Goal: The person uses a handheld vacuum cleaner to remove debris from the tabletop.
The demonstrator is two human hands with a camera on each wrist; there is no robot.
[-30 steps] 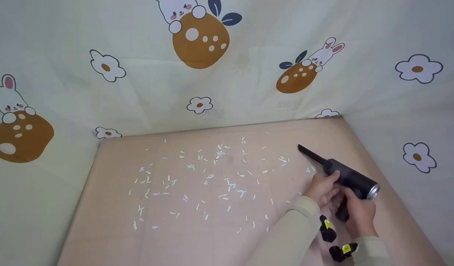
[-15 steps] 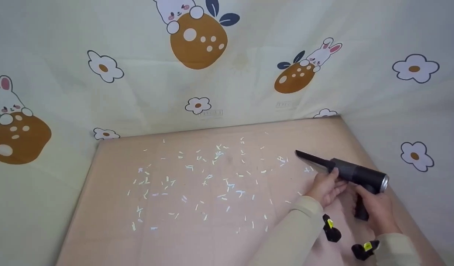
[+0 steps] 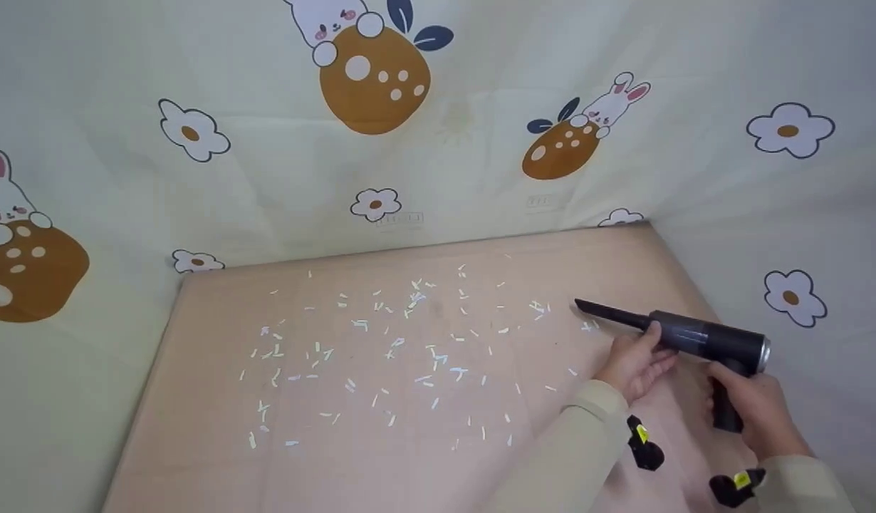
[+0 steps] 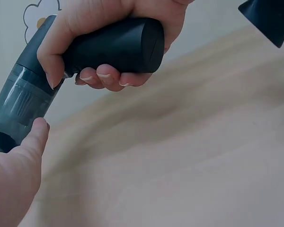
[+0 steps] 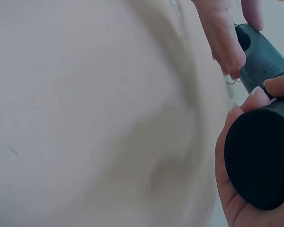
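A black handheld vacuum cleaner (image 3: 737,344) with a long flat nozzle (image 3: 612,313) hangs over the right part of the tan surface, nozzle pointing left. My right hand (image 3: 760,410) grips its handle, fingers curled round it, as the left wrist view also shows along the handle (image 4: 113,49). Under the front of the body, my left hand (image 3: 636,365) holds it with the thumb against the near side. A clear dust cup (image 4: 26,101) shows beside a left fingertip. In the right wrist view, the handle's round end (image 5: 258,156) fills my right palm.
Many thin pale paper scraps (image 3: 438,356) lie scattered over the tan sheet (image 3: 381,484). A fabric wall (image 3: 466,164) printed with rabbits and flowers rises behind and at both sides. Black devices with yellow labels (image 3: 644,443) sit at both wrists.
The vacuum cleaner and both hands have shifted right, the right hand more. The vacuum has swung closer to level, its nozzle tip slightly lower. The scraps look the same.
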